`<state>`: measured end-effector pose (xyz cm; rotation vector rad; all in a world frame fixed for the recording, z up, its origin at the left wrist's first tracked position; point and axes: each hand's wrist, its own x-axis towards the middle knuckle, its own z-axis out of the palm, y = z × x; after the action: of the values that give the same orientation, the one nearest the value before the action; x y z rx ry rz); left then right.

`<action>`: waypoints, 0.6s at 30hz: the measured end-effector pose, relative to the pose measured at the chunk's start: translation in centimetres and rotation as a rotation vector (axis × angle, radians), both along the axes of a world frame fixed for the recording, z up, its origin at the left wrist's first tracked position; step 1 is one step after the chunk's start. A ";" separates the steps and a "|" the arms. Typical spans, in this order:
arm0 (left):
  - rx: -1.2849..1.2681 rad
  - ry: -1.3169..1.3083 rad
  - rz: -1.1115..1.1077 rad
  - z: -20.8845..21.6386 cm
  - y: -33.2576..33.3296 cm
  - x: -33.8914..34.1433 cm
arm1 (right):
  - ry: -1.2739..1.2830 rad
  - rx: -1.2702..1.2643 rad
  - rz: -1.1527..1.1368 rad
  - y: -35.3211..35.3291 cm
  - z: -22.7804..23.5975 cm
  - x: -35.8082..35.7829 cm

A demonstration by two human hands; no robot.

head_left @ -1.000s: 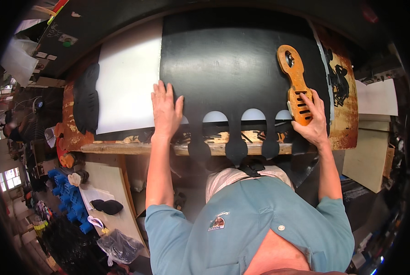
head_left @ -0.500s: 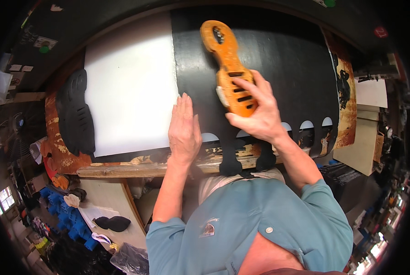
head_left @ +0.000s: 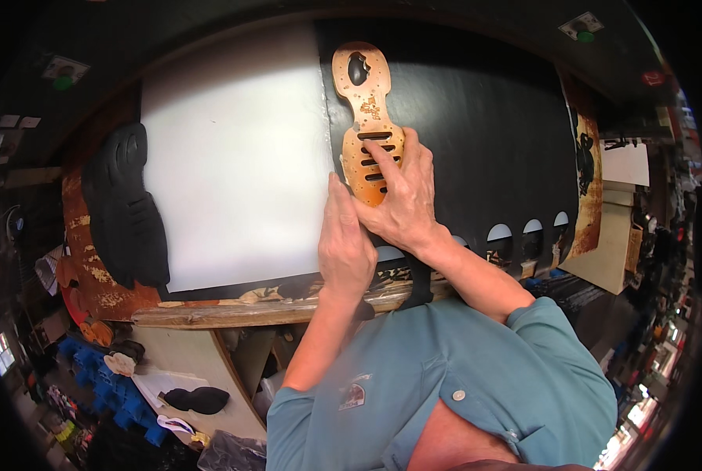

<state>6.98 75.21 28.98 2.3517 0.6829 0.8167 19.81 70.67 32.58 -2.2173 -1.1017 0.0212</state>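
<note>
A sole-shaped orange-tan cutting die [head_left: 370,110] with a row of slots and an oval hole lies lengthwise on a black sheet [head_left: 476,141]. My right hand [head_left: 406,192] grips its near end, one finger over the slots and others along the right edge; the thumb is partly hidden. At the die's lower left, my left hand [head_left: 347,239] rests with fingers stretched and held together, the fingertips close to the die. Whether they touch it I cannot tell. A white sheet [head_left: 233,173] covers the left part of the black one, its rough edge beside the left hand.
Black sole-shaped pieces [head_left: 127,208] are stacked at the left. Rounded cutouts [head_left: 498,233] run along the black sheet's near edge, above a wooden edge board [head_left: 225,314]. A dark overhead beam with green buttons [head_left: 63,82] spans the far side. Blue parts [head_left: 119,392] stand lower left.
The die has moved left and now lies straighter, near the white sheet's edge. My right hand moved with it, and my left hand shifted right and nearer to me. The whole view has shifted slightly.
</note>
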 end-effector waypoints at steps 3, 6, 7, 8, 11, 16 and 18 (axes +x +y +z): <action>-0.013 -0.030 -0.006 0.0 0.3 0.1 | -0.029 0.016 0.038 -0.2 0.0 0.4; 0.013 -0.074 -0.026 0.9 -0.2 -0.9 | 0.026 0.089 0.111 -2.5 0.3 1.4; 0.042 -0.088 -0.031 1.4 -0.9 -1.7 | 0.042 0.118 0.137 -3.7 0.5 2.1; 0.027 -0.082 -0.030 1.8 -1.6 -2.5 | 0.075 0.145 0.161 -5.2 0.6 2.8; -0.166 -0.207 -0.238 2.9 -5.3 -5.1 | 0.102 0.189 0.159 -10.7 0.9 4.0; 0.000 -0.104 -0.226 0.9 -9.4 -4.6 | 0.484 0.348 0.028 -13.3 -0.6 5.1; 0.034 -0.076 -0.205 0.1 -9.7 -4.4 | 0.711 0.489 -0.086 -13.8 -0.2 6.0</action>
<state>2.56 65.55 29.05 2.3606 0.3910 0.8260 25.83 56.91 32.33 -1.6077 -0.5374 0.4228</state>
